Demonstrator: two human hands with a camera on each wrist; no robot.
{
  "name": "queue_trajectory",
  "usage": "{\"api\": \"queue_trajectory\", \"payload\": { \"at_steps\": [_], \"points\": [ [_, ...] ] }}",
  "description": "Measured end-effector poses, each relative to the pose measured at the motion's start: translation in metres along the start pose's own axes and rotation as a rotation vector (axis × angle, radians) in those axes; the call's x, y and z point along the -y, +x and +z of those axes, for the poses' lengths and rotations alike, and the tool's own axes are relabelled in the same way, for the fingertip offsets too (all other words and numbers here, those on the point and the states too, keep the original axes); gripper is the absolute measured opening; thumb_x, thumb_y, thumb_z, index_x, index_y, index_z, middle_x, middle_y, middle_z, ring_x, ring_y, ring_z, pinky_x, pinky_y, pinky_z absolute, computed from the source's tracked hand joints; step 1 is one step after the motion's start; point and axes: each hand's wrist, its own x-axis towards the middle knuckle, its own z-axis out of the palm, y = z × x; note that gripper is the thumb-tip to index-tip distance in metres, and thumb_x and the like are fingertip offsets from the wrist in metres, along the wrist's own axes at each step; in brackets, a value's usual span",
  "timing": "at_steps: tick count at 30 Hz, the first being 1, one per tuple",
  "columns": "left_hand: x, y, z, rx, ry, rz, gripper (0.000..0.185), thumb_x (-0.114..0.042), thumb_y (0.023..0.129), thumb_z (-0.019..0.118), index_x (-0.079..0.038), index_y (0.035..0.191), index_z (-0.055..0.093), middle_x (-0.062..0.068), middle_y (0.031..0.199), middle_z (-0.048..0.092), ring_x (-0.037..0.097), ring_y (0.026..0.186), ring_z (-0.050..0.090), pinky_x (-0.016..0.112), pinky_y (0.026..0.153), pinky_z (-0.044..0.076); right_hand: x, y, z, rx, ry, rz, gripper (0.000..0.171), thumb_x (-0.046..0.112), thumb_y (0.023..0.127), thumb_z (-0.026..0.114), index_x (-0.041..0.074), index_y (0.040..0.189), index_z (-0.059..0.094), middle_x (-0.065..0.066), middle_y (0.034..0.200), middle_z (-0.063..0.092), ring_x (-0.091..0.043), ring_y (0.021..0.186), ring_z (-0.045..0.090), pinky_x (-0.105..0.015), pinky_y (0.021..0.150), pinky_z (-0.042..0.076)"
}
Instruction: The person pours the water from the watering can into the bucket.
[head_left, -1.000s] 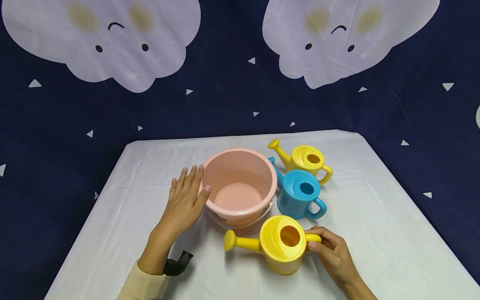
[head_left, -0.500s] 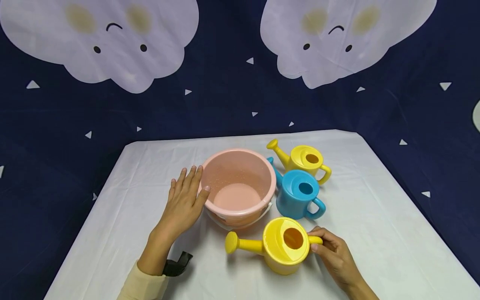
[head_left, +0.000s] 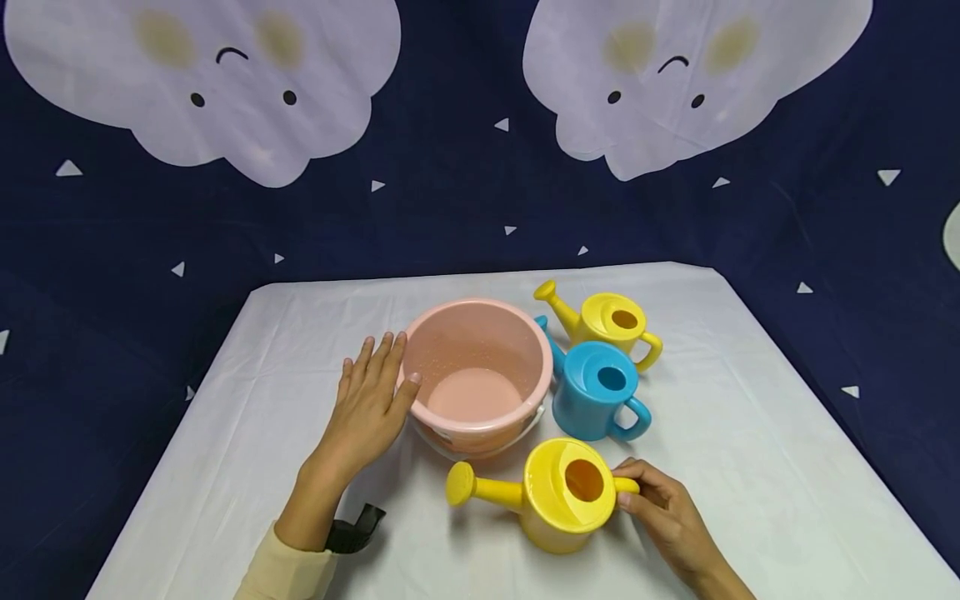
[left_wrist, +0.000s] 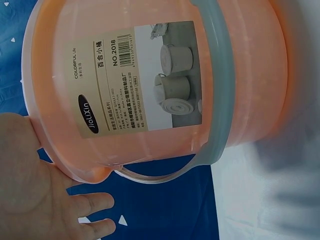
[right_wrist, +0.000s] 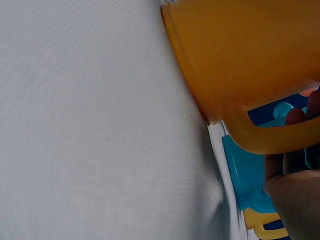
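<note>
A pink bucket [head_left: 480, 337] stands mid-table on the white cloth. My left hand [head_left: 372, 398] lies flat against its left side with fingers straight and the thumb at the rim. The left wrist view shows the bucket's labelled wall [left_wrist: 150, 75], its grey bail handle [left_wrist: 217, 75] and my left hand [left_wrist: 40, 200]. In front of the bucket is a yellow watering can [head_left: 561, 498] with its spout pointing left. My right hand [head_left: 660, 508] grips its handle [right_wrist: 270, 137]. Whether the can's base [right_wrist: 240, 55] touches the cloth I cannot tell.
A blue watering can [head_left: 594, 392] sits right of the bucket, and a second yellow can [head_left: 609, 321] stands behind it. The white table [head_left: 750, 433] ends at a dark blue star backdrop with cloud shapes [head_left: 675, 83].
The near yellow can has shifted slightly toward me in my right hand. My left hand and the bucket have not moved.
</note>
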Motion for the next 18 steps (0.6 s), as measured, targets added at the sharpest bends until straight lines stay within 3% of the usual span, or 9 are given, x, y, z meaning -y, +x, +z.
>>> {"api": "queue_trajectory", "payload": {
  "at_steps": [8, 18],
  "points": [
    [0.0, 0.0, 0.0, 0.001, 0.005, -0.003, 0.063, -0.05, 0.1, 0.026, -0.019, 0.153, 0.011, 0.013, 0.159, 0.014, 0.032, 0.149, -0.001, 0.059, 0.116, 0.0, 0.001, 0.001, -0.002, 0.002, -0.002, -0.01, 0.022, -0.006, 0.095, 0.043, -0.012, 0.114, 0.052, -0.001, 0.109, 0.058, -0.008, 0.095, 0.057, -0.023, 0.081, 0.052],
    [0.0, 0.0, 0.0, 0.003, 0.008, -0.004, 0.064, -0.051, 0.1, 0.025, -0.019, 0.153, 0.01, 0.012, 0.16, 0.013, 0.033, 0.149, -0.001, 0.059, 0.116, 0.0, 0.012, 0.008, -0.007, -0.159, 0.028, -0.074, 0.025, -0.007, 0.095, 0.041, -0.014, 0.117, 0.05, 0.004, 0.11, 0.058, -0.008, 0.099, 0.057, -0.019, 0.086, 0.049]
  ]
}}
